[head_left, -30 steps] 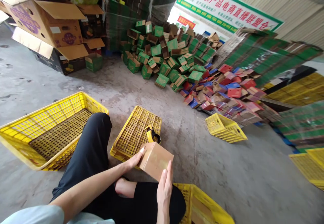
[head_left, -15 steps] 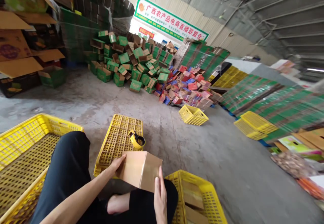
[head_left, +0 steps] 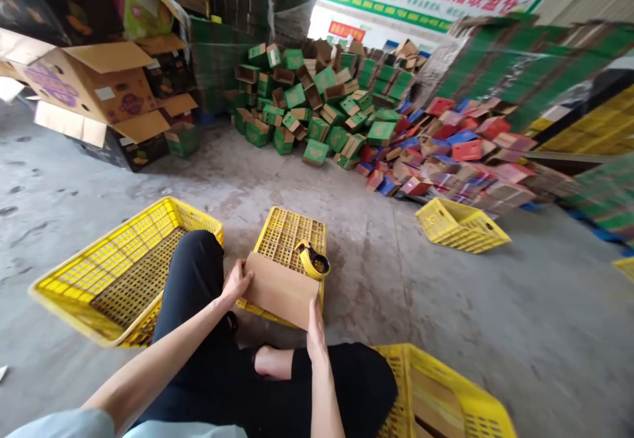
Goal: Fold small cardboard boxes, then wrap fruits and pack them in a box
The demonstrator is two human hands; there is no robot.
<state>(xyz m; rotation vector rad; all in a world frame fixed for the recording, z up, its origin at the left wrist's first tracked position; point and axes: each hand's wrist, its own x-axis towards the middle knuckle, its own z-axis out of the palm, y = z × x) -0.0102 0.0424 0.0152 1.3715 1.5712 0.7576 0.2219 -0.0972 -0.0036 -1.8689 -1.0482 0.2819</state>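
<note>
Between my hands is a brown cardboard box [head_left: 282, 289], held above the near part of an upturned yellow crate [head_left: 282, 230]. My left hand [head_left: 238, 281] grips its left end, and my right hand [head_left: 316, 331] presses against its right end with the fingers pointing up. On the crate, just behind the box, lies a yellow and black tape dispenser [head_left: 314, 261]. To the left of my knee stands an open yellow crate [head_left: 104, 276]. By my right knee another yellow crate [head_left: 488, 392] holds cardboard boxes [head_left: 436, 401].
A heap of green cartons [head_left: 317, 124] and a heap of red and blue cartons [head_left: 460, 147] lie across the floor. One yellow crate [head_left: 458, 226] rests on the concrete to the right. Larger cardboard boxes [head_left: 113, 84] are stacked at the back left.
My view has swung left and down. The box has turned from showing two faces to showing one broad face, still between both hands. The tape dispenser stays on the crate.
</note>
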